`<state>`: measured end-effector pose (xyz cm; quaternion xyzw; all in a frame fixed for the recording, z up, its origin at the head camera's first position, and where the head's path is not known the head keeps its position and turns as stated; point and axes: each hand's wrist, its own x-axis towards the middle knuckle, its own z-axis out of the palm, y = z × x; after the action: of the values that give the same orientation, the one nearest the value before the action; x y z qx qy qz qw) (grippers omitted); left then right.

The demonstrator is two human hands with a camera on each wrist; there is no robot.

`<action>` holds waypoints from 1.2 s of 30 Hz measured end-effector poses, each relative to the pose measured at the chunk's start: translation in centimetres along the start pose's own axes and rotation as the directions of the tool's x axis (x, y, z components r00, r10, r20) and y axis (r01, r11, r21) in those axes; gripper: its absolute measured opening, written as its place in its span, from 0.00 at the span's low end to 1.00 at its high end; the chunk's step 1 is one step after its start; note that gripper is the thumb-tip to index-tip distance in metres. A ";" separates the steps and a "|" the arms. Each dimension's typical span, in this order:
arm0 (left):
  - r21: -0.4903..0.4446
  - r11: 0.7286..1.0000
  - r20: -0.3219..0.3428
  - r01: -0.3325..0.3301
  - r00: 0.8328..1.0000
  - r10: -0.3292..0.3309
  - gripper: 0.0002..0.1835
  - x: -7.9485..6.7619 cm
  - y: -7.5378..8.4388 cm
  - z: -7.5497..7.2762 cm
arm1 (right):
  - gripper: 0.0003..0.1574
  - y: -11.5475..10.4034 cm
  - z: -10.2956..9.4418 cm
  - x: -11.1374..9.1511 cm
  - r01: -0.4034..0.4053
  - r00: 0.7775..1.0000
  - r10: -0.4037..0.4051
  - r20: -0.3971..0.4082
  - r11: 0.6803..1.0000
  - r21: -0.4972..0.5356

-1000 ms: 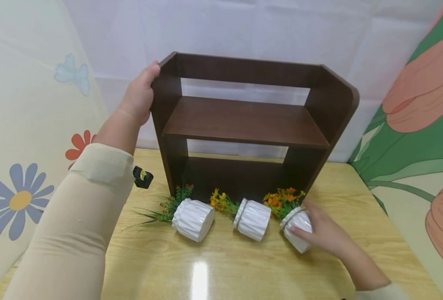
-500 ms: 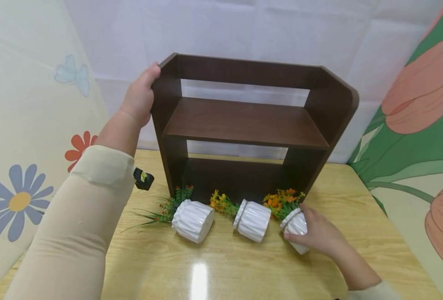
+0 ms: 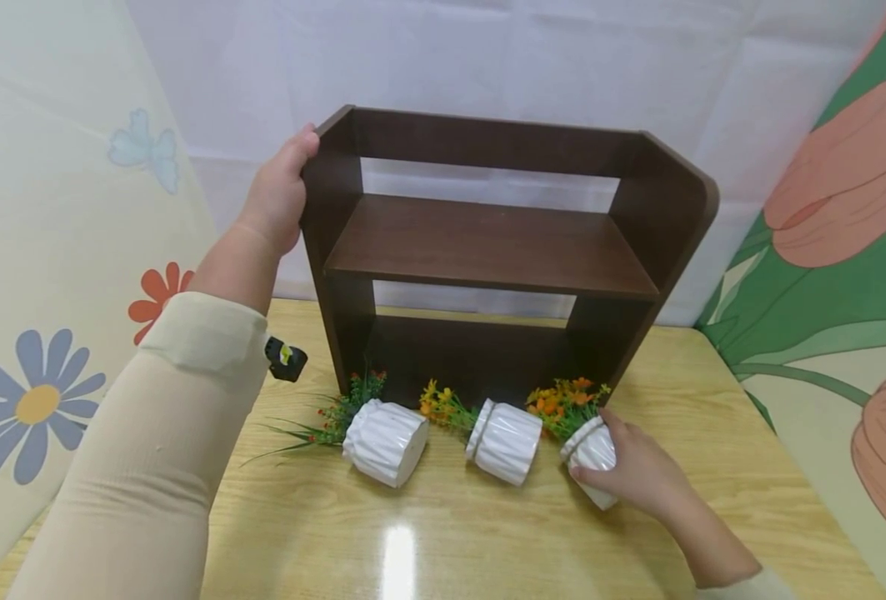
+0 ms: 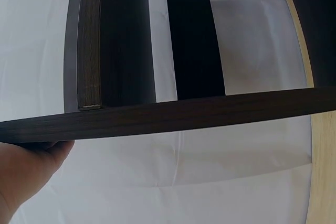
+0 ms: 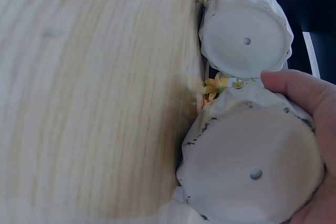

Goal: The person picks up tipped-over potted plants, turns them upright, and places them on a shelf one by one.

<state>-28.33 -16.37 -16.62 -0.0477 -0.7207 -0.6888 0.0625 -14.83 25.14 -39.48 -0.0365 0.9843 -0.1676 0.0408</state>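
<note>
"Dark brown shelf (image 3: 488, 242), standing on the table (image 3: 488, 542). What's touching it?"

"The left hand (image 3: 273, 200) rests against its left side, near the top; whether the fingers curl round the edge, I can't tell."

"And the right hand (image 3: 641, 471)?"

"Wrapped round the rightmost white pot (image 3: 591, 450), gripping it."

"How does that pot lie?"

"Tipped over in front of the shelf, its orange flowers (image 3: 558, 406) toward it. The middle pot (image 3: 506, 442) and the left pot (image 3: 386, 442) are tipped over too."
</note>
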 end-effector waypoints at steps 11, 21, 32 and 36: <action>-0.007 1.000 -0.006 -0.003 1.000 0.003 0.29 -0.1 0.0 0.0 | 0.67 0.0 0.5 -0.3 0.061 0.992 -0.056 -0.111 0.997 0.037; -0.035 0.999 -0.010 -0.014 1.000 0.013 0.29 -0.3 0.1 -0.2 | 0.63 0.4 1.1 -0.3 0.133 0.971 -0.118 -0.209 0.989 0.061; -0.038 0.999 -0.008 -0.027 1.000 0.027 0.30 -0.3 0.0 -0.2 | 0.62 1.0 1.7 0.2 0.181 0.953 -0.150 -0.265 0.979 0.098; -0.033 0.999 -0.014 -0.023 1.000 0.023 0.30 -0.4 0.1 -0.1 | 0.62 1.2 1.9 0.4 0.193 0.951 -0.156 -0.267 0.974 0.119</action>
<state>-27.97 -16.48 -16.61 -0.0524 -0.7079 -0.7004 0.0745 -15.16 25.65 -41.65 -0.0985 0.9596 -0.2442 -0.0988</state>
